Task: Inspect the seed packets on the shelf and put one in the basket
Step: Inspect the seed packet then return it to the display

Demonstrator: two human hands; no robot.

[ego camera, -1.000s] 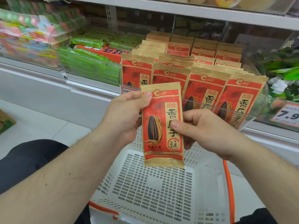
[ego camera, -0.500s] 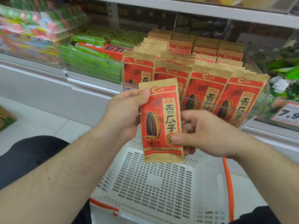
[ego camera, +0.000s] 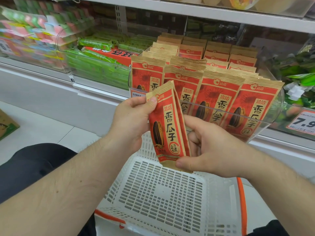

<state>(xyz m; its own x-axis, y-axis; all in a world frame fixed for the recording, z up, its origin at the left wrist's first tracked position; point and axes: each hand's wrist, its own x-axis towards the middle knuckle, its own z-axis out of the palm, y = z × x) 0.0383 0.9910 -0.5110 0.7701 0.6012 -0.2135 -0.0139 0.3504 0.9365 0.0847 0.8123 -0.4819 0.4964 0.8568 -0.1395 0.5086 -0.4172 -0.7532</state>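
A red and tan sunflower seed packet (ego camera: 167, 126) hangs upright above the white basket (ego camera: 158, 193), turned partly edge-on. My left hand (ego camera: 133, 120) pinches its top left corner with the thumb on the front. My right hand (ego camera: 209, 150) pinches its bottom right corner, fingers curled behind it. Several rows of the same seed packets (ego camera: 218, 99) stand in a clear plastic bin (ego camera: 265, 120) on the shelf right behind the hands.
Green snack packs (ego camera: 95, 65) fill the clear bin to the left, pastel packs (ego camera: 30, 31) beyond. A price tag (ego camera: 303, 122) and green bags (ego camera: 300, 77) sit at the right. The basket has orange handles (ego camera: 241, 201). A cardboard box (ego camera: 6, 123) lies on the floor.
The packet has been twisted from facing me flat to partly edge-on. My right hand slid from the packet's middle right edge down to its bottom corner.
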